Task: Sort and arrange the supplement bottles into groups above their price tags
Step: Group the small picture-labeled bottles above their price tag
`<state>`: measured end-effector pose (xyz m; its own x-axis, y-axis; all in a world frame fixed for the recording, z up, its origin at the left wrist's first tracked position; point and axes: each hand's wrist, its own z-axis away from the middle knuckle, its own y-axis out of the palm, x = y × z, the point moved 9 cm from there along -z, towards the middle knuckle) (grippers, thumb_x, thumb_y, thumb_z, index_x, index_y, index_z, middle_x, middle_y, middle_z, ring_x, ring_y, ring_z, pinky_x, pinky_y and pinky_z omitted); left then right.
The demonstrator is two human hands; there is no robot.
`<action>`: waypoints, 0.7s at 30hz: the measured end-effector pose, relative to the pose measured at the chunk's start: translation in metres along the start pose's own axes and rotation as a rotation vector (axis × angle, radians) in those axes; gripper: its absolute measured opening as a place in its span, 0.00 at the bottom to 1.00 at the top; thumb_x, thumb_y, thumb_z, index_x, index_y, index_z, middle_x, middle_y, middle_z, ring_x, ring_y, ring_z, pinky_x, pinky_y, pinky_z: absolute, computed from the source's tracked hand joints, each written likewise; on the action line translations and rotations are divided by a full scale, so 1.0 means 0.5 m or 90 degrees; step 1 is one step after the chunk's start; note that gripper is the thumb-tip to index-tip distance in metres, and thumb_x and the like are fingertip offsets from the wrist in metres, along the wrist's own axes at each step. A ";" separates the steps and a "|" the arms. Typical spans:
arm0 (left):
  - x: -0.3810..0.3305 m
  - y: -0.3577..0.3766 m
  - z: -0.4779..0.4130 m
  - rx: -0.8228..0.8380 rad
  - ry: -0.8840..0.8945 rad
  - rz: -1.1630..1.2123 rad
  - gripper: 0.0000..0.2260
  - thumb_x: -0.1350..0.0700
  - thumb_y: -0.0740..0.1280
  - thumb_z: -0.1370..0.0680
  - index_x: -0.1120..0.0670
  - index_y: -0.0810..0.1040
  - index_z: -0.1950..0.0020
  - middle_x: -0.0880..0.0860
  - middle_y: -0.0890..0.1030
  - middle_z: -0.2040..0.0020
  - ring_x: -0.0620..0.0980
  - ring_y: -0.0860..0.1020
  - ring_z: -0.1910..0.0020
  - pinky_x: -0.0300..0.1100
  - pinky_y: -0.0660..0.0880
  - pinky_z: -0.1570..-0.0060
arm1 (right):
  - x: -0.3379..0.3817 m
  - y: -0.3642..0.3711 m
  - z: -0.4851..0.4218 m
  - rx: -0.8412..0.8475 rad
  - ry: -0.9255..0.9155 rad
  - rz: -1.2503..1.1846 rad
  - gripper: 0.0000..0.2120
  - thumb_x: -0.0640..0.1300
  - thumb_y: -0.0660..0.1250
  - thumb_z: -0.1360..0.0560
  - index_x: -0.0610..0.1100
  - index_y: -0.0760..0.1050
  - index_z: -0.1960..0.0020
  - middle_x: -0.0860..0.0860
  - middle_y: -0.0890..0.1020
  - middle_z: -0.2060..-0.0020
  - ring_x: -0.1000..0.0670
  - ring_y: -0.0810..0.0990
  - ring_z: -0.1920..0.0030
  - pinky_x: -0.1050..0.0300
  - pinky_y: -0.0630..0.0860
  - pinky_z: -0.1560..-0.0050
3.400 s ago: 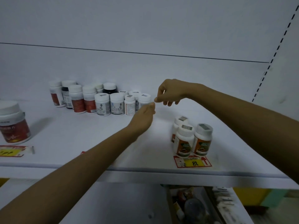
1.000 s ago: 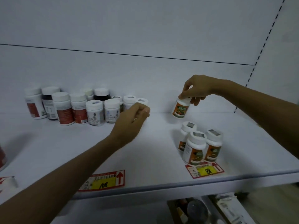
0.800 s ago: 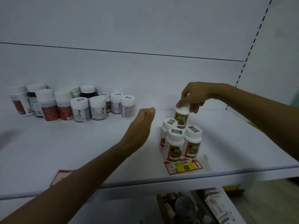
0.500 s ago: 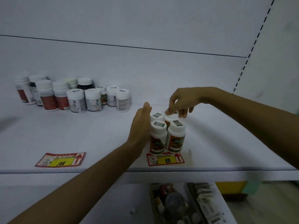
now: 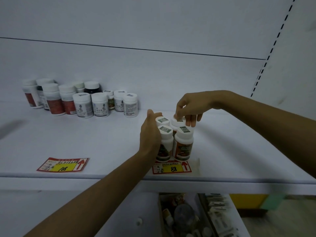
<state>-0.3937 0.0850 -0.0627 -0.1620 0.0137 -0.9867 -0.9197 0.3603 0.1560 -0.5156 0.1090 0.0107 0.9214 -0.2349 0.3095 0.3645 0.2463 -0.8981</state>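
Right fingers (image 5: 188, 119) pinch rear bottle (image 5: 175, 123), behind shelf edge (image 5: 222, 179).

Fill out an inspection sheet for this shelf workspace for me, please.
Surface: white shelf, bare between the groups.
Job's things: four orange-label bottles clustered upright behind the 88 price tag; mixed bottles unsorted at back left; 108 price tag has no bottles just behind it.
Clutter: nothing seen.
Grippers: left hand presses flat against the cluster's left side; right hand pinches the cap of the rear right bottle.
Cables: nothing seen.
Surroundings: white back panel, slotted upright at right, lower bin of goods beneath.
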 end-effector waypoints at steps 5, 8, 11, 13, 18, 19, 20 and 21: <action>-0.003 -0.006 -0.015 0.043 0.013 -0.036 0.23 0.43 0.45 0.19 0.53 0.72 0.37 0.55 0.77 0.38 0.52 0.77 0.44 0.46 0.72 0.41 | 0.005 -0.021 -0.006 0.009 0.039 0.071 0.11 0.45 0.59 0.20 0.41 0.75 0.44 0.44 0.85 0.57 0.47 0.84 0.60 0.57 0.77 0.59; -0.027 -0.033 -0.036 0.034 0.053 -0.066 0.23 0.45 0.44 0.18 0.55 0.72 0.37 0.53 0.75 0.36 0.50 0.73 0.39 0.46 0.67 0.37 | 0.032 -0.044 -0.027 -0.039 0.034 0.106 0.12 0.46 0.59 0.20 0.42 0.75 0.42 0.46 0.84 0.57 0.49 0.83 0.59 0.58 0.76 0.60; -0.049 -0.078 -0.069 0.022 0.073 -0.094 0.21 0.46 0.46 0.18 0.54 0.74 0.41 0.51 0.77 0.41 0.49 0.74 0.42 0.44 0.67 0.42 | 0.084 -0.048 -0.058 -0.056 0.010 0.111 0.12 0.47 0.60 0.20 0.42 0.75 0.42 0.47 0.83 0.55 0.49 0.83 0.57 0.57 0.77 0.58; -0.063 -0.113 -0.089 0.029 0.091 -0.131 0.17 0.47 0.49 0.18 0.53 0.74 0.43 0.50 0.77 0.44 0.48 0.75 0.44 0.43 0.68 0.44 | 0.128 -0.049 -0.084 -0.061 -0.007 0.128 0.13 0.47 0.60 0.20 0.42 0.75 0.41 0.46 0.83 0.53 0.48 0.82 0.56 0.57 0.77 0.58; -0.079 -0.211 -0.139 0.088 0.143 -0.286 0.12 0.51 0.57 0.20 0.57 0.76 0.47 0.55 0.80 0.47 0.53 0.77 0.47 0.46 0.73 0.47 | 0.234 -0.062 -0.158 -0.099 -0.032 0.189 0.13 0.46 0.59 0.21 0.41 0.74 0.41 0.44 0.81 0.52 0.48 0.81 0.57 0.58 0.75 0.62; -0.078 -0.230 -0.151 0.106 0.143 -0.304 0.12 0.51 0.58 0.20 0.57 0.76 0.47 0.55 0.80 0.48 0.53 0.78 0.48 0.45 0.74 0.48 | 0.250 -0.063 -0.175 -0.109 -0.031 0.209 0.13 0.47 0.60 0.21 0.41 0.74 0.41 0.45 0.80 0.54 0.48 0.79 0.59 0.58 0.74 0.63; -0.075 -0.249 -0.162 0.122 0.137 -0.315 0.11 0.52 0.59 0.20 0.56 0.76 0.47 0.55 0.80 0.48 0.52 0.78 0.48 0.42 0.74 0.50 | 0.264 -0.063 -0.192 -0.116 -0.027 0.232 0.14 0.48 0.60 0.21 0.41 0.73 0.40 0.45 0.80 0.55 0.49 0.78 0.61 0.58 0.74 0.63; -0.073 -0.268 -0.172 0.137 0.129 -0.322 0.10 0.52 0.59 0.20 0.55 0.76 0.47 0.53 0.80 0.48 0.51 0.78 0.48 0.40 0.73 0.51 | 0.275 -0.063 -0.210 -0.121 -0.018 0.254 0.16 0.49 0.60 0.21 0.41 0.73 0.38 0.45 0.79 0.53 0.48 0.78 0.60 0.57 0.75 0.62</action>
<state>-0.2954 -0.0441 -0.0435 0.1942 -0.3799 -0.9044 -0.8104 0.4574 -0.3661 -0.4145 -0.0299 0.0485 0.9892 -0.1305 -0.0668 -0.0491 0.1347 -0.9897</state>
